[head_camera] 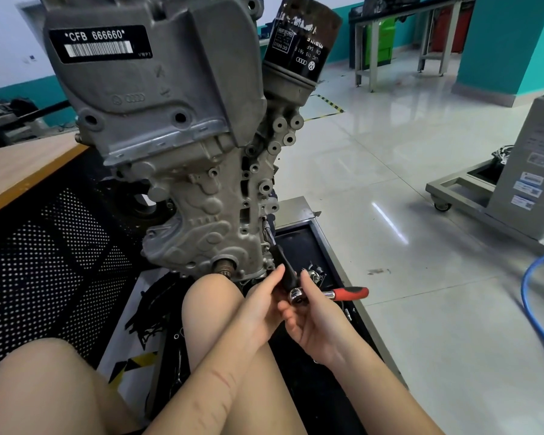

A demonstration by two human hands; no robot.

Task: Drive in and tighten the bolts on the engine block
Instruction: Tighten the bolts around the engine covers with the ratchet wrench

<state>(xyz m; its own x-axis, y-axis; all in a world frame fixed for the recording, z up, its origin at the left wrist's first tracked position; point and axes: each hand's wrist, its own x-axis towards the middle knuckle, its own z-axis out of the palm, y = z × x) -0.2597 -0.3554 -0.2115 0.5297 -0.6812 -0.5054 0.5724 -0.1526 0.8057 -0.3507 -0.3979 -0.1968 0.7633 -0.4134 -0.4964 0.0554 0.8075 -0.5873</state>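
Note:
A grey engine block [182,171] hangs on a stand in front of me, with a black oil filter [305,39] at its top right. A ratchet wrench [336,293] with a chrome head and red handle sits on a black extension bar [281,262]. The bar slants up to a bolt [264,221] on the block's lower right edge. My left hand [261,309] pinches the black bar just below the block. My right hand [314,321] grips the ratchet head, thumb over it, with the red handle sticking out to the right.
A black drip tray [299,243] with loose sockets lies under the engine. A wooden bench [16,171] with a perforated black panel stands at left. My bare knees [214,306] are below the block. A blue hose [534,296] and a grey wheeled stand [496,196] are on the tiled floor at right.

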